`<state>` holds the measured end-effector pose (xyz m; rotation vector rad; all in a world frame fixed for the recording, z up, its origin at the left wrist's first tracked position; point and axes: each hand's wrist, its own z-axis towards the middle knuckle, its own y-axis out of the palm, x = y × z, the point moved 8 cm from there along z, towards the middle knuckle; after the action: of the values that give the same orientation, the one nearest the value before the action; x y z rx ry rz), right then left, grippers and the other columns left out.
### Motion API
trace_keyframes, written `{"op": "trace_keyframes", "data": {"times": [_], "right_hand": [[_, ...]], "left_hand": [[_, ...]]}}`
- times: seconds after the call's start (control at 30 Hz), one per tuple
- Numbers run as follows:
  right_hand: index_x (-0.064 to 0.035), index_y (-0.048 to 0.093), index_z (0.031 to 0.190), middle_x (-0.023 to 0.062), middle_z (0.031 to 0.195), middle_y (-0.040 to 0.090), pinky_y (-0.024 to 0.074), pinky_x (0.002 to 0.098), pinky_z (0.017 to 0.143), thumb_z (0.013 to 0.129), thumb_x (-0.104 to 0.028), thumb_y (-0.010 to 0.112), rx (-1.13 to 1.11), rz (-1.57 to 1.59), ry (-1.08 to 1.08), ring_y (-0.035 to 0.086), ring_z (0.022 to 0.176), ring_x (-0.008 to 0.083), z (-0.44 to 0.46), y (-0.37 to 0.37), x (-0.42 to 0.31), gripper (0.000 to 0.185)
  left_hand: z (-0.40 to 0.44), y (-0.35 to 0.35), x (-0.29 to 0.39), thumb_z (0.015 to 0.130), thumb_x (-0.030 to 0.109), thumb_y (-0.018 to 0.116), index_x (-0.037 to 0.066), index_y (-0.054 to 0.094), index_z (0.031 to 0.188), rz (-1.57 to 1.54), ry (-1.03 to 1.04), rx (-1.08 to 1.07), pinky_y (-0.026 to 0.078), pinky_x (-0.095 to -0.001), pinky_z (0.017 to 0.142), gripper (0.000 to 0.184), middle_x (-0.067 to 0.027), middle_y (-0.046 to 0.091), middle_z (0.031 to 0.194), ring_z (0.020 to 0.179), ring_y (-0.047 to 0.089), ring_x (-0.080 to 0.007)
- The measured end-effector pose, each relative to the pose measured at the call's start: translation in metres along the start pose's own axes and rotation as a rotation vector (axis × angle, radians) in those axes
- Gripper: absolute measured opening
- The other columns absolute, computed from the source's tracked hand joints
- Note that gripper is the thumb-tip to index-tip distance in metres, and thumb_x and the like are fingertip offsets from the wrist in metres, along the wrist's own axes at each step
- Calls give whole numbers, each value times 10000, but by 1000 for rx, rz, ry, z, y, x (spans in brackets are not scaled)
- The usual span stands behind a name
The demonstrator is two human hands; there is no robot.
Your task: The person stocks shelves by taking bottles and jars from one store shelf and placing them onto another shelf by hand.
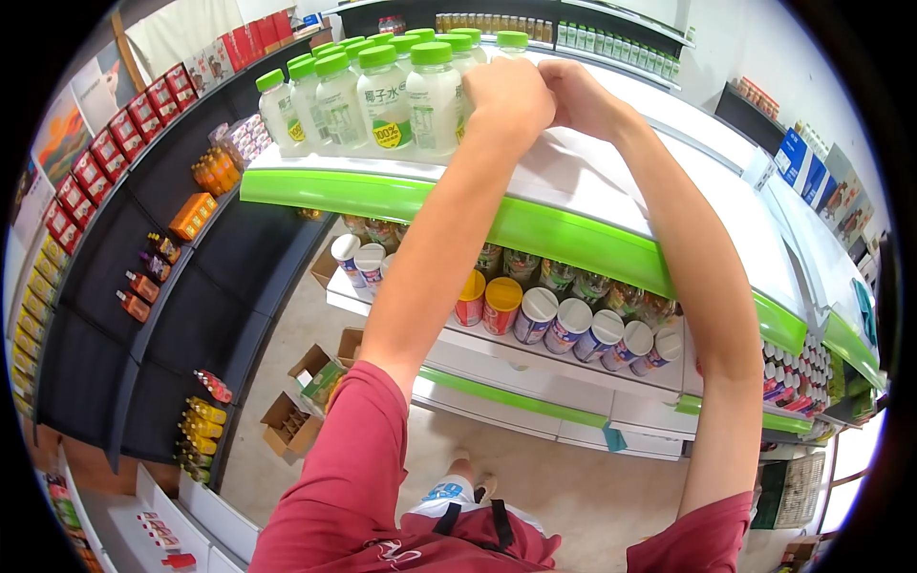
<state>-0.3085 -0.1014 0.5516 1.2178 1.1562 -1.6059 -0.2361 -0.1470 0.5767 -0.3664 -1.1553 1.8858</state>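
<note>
My left hand (pixel 506 94) is closed at the right end of a group of bottles on the white top shelf (pixel 592 181). Just beyond its knuckles shows the green cap of a bottle (pixel 512 40); the hand hides the rest, and its fingers seem to be round that bottle. My right hand (pixel 579 94) is curled against the left one, its fingertips hidden from me. Several clear bottles with green caps (pixel 382 100) and white-and-green labels stand upright in rows to the left of my hands.
A bright green strip (pixel 573 234) edges the shelf. Below it stand lidded canisters (pixel 538 315) and jars. Dark shelving (pixel 105 286) with drinks and red boxes curves along the left. Opened cardboard boxes (pixel 291 425) lie on the floor. More bottles (pixel 611 43) line a back shelf.
</note>
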Motion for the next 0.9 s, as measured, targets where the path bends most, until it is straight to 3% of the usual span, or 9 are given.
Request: {"op": "trace_keyframes", "data": {"times": [0.23, 0.33, 0.43, 0.6, 0.73, 0.8, 0.83, 0.87, 0.9], "right_hand": [[-16, 617, 1113, 116, 1144, 646, 542, 469, 938, 965, -254, 347, 45, 39, 12, 619, 1083, 242, 3, -5, 6, 390], [-63, 619, 1037, 62, 1088, 654, 502, 350, 873, 982, -254, 400, 23, 90, 25, 615, 992, 163, 3, -4, 7, 296], [-11, 626, 1075, 109, 1070, 655, 523, 415, 915, 970, -289, 369, 115, -55, -10, 628, 991, 214, 6, -12, 2, 393], [5, 686, 1000, 62, 891, 677, 494, 306, 770, 926, -254, 421, 100, -402, -325, 610, 837, 139, -9, -15, -50, 378], [24, 695, 1030, 84, 869, 692, 485, 265, 679, 846, -160, 461, 250, -790, -657, 604, 756, 134, -78, 22, -126, 350], [23, 703, 1053, 80, 841, 694, 457, 237, 582, 820, -132, 488, 477, -871, -744, 576, 664, 99, -140, 66, -140, 353], [16, 704, 991, 65, 806, 698, 461, 250, 581, 810, -136, 506, 716, -782, -666, 581, 631, 112, -178, 87, -124, 308], [-11, 694, 921, 73, 767, 700, 456, 278, 565, 870, -177, 515, 816, -727, -769, 581, 587, 143, -210, 115, -100, 250], [-23, 695, 884, 75, 733, 695, 447, 292, 552, 928, -221, 509, 807, -714, -831, 582, 569, 153, -234, 133, -68, 276]], "left_hand": [[-1, 2, 2, 849, 321, 649, 97, 773, 984, 19, -9, -44, 571, -417, 831, 289, -117, 756, 1003, 924, 739, -286], [0, 2, 2, 843, 320, 663, 100, 774, 971, 19, 5, -30, 578, -405, 806, 278, -113, 756, 991, 904, 742, -283], [-5, -7, 3, 839, 303, 672, 93, 774, 959, -55, 28, -6, 585, -391, 769, 263, -119, 754, 965, 874, 744, -287], [-22, -35, 16, 826, 217, 670, 67, 768, 917, -299, 107, 117, 581, -387, 717, 201, -166, 738, 918, 836, 736, -304], [-78, -76, 23, 862, 92, 609, 14, 574, 956, -827, 325, 471, 532, -500, 628, 127, -200, 643, 962, 729, 659, -391], [-129, -96, 16, 785, 56, 633, -37, 558, 1024, -1000, 564, 352, 539, -461, 635, 267, -249, 587, 1126, 766, 649, -410], [-161, -98, 6, 756, 43, 633, -38, 584, 1021, -1076, 683, 370, 531, -448, 630, 282, -248, 602, 1123, 776, 646, -377], [-196, -92, -6, 742, 43, 635, -29, 607, 993, -1169, 736, 435, 523, -423, 620, 263, -238, 624, 1107, 777, 642, -354], [-230, -81, -15, 732, 59, 637, -12, 611, 959, -1246, 890, 236, 504, -413, 607, 240, -203, 625, 1006, 755, 624, -346]]}}
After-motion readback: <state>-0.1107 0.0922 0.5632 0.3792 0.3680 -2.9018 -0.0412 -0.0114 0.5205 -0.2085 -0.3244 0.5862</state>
